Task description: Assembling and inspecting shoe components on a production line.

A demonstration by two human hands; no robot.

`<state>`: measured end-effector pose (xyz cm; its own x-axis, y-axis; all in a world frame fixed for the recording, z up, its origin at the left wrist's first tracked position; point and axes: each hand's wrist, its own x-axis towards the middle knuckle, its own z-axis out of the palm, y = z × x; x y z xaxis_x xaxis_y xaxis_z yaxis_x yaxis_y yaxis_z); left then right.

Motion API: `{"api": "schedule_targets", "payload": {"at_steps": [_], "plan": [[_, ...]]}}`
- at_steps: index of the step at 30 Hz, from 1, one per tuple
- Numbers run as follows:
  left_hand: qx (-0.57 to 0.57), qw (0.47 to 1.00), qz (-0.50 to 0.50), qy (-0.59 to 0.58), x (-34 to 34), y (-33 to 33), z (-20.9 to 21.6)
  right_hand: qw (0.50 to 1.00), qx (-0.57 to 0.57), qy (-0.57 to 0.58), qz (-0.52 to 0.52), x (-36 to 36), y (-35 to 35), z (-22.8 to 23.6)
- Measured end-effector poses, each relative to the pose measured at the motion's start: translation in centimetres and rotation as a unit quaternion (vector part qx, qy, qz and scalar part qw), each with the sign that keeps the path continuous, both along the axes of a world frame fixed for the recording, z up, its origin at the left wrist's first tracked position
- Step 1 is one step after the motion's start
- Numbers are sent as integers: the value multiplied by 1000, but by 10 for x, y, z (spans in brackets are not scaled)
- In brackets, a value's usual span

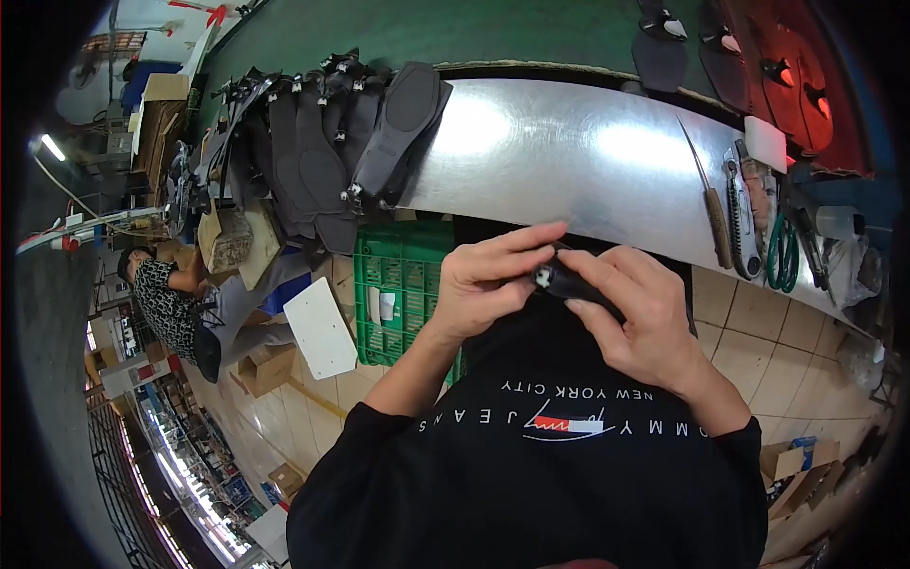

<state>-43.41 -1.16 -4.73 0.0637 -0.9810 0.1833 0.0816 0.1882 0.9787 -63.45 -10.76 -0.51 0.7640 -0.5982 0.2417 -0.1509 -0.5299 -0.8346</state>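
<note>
A black sandal piece (569, 284), with a small white bit at its end, is held in front of my chest, just off the near edge of the metal bench. My right hand (640, 308) wraps round it, thumb below and fingers on top. At the white-tipped end my left hand (488, 282) pinches it between thumb and fingers, the upper fingers stretched across. Much of the piece is hidden by my hands and blends into my black shirt. To the left on the bench lies a heap of black sandal soles (303, 156), many showing similar pale bits.
On the metal bench (559, 152), an awl (718, 223), a cutter knife (742, 218) and green-handled scissors (783, 251) lie at the right. Finished-looking sandals (661, 57) rest on the green surface beyond. Below stands a green crate (393, 313). Another person (171, 299) sits at far left.
</note>
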Motion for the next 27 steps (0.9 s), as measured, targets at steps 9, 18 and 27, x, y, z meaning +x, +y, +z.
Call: {"api": "schedule_targets", "payload": {"at_steps": [9, 18, 27], "plan": [[243, 961, 42, 122, -18, 0, 11, 986, 155, -41, -54, 3, 1, -32], [239, 961, 97, 100, -31, 3, 3, 997, 70, 0, -32, 8, 3, -39], [223, 966, 101, 83, -29, 5, -1, 1000, 7, -10, 23, 14, -5, -44]]}}
